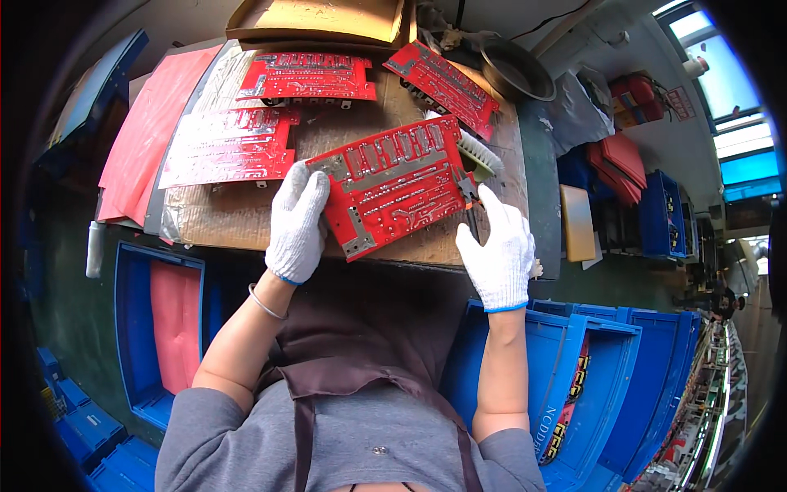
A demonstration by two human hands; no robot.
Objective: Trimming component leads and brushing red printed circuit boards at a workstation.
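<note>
A red circuit board [402, 184] is held tilted above the cardboard-covered table, its soldered side facing up. My left hand [299, 223], in a white knit glove, grips the board's left edge with the thumb on top. My right hand [502, 250], gloved the same way, is closed around a pair of small cutters [469, 193] with dark and orange handles. The cutters' jaws are at the board's right edge; whether they touch it I cannot tell. A brush [482, 156] with pale bristles lies behind that edge, partly hidden.
Behind are more boards: one at the left [225, 146], one farther back [307, 75] and one at the right [447, 86]. A cardboard tray [320, 23], a round metal pan [537, 82] and pink foam sheets [156, 131] border them. Blue crates [160, 410] flank me.
</note>
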